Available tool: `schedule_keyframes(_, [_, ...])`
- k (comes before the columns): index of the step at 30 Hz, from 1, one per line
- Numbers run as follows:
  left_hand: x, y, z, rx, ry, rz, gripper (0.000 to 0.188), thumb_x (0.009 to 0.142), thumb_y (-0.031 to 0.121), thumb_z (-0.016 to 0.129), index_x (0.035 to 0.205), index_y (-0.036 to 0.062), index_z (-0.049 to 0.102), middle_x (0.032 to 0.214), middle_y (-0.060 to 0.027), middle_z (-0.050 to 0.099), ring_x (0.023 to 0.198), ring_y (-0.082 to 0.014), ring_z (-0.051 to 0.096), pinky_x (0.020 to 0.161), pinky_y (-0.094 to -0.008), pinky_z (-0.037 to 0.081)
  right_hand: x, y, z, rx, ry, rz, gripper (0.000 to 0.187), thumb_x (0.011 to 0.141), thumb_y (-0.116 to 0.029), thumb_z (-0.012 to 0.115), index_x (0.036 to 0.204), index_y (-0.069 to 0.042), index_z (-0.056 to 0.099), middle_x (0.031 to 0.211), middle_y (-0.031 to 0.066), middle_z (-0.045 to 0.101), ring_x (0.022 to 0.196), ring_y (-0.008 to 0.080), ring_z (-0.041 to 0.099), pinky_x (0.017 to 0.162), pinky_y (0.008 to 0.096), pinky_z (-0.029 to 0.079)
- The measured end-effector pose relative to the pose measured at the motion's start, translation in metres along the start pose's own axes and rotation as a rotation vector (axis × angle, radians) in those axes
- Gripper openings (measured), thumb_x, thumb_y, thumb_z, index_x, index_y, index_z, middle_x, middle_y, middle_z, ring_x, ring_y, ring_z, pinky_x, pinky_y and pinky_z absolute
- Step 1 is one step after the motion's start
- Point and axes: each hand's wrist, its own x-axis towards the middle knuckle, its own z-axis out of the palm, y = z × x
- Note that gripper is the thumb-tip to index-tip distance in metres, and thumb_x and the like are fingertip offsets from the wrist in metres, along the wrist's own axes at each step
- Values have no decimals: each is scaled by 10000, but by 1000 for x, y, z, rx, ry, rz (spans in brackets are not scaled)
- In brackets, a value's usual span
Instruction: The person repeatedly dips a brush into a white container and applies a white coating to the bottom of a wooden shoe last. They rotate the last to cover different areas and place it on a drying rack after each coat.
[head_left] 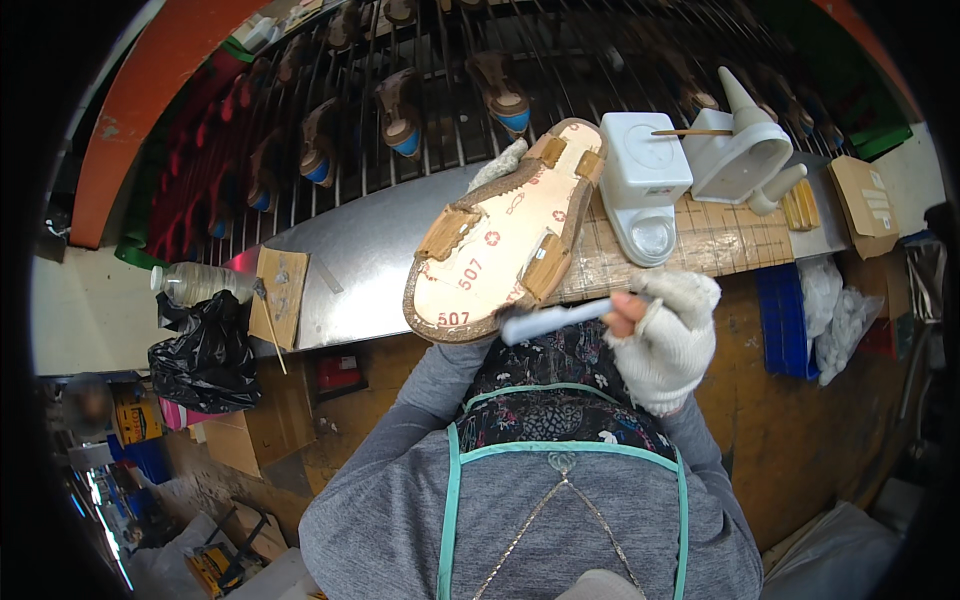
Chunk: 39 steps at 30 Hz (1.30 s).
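Off-white-gloved left hand [498, 166] holds sandal [508, 228] from beneath, fingers showing past upper-left edge. Sandal slants lower left to upper right, inner side up. Brush [557, 320] nearly level, tip at sandal's lower edge, contact unclear. Right hand [665, 342] pinches brush; sandal lies up-left.

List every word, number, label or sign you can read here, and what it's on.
Printed wording and numbers I leave uncopied.
Shoe: a reddish number, printed twice, is readable; so are looped-arrow signs and a fish outline; other lettering is partly covered.
White container: small label, too small to read.
Cardboard box at right: printed patch, too small.
Yellow box at lower left: lettering blurred.
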Motion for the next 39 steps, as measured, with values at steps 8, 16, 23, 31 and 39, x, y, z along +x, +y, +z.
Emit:
schedule_keyframes(8, [-12, 11, 1, -87, 128, -117, 984, 701, 183, 959, 1476, 25, 374, 1425, -124, 539, 1327, -236, 526, 1139, -352, 456, -13, 21, -15, 135, -42, 163, 244, 641, -98, 858, 867, -84, 768, 937, 66, 705, 879, 240, 629, 823, 379, 433])
schedule_keyframes(16, [-25, 16, -50, -315, 418, -2, 1112, 754, 910, 513, 1570, 179, 324, 1539, -104, 452, 1389, -358, 464, 1193, -591, 357, -48, 94, -42, -466, -187, 558, 80, 790, -165, 770, 827, -126, 711, 889, 23, 699, 817, 222, 623, 770, 382, 366])
schedule_keyframes(23, [-53, -15, -106, -521, 155, -194, 657, 1052, 536, 454, 1560, 136, 343, 1429, -175, 531, 1207, -303, 612, 945, -486, 597, -46, 122, -31, -700, -288, 297, 97, 807, -231, 775, 832, -179, 697, 889, 5, 680, 841, 237, 628, 764, 433, 384])
schedule_keyframes(31, [-58, -22, -95, -573, 268, -222, 683, 1046, 564, 427, 1569, 134, 335, 1445, -177, 529, 1191, -323, 624, 964, -510, 589, -44, 136, -40, -581, -387, 297, 125, 764, -225, 758, 873, -180, 714, 838, 28, 645, 805, 254, 609, 763, 432, 381])
schedule_keyframes(39, [-32, -8, -74, -454, 162, -238, 894, 940, 772, 418, 1535, 107, 367, 1421, -198, 526, 1177, -303, 630, 920, -441, 602, -51, 136, -47, 132, -324, 1101, 165, 912, -186, 693, 898, -22, 708, 668, 22, 573, 592, 115, 534, 556, 285, 389])
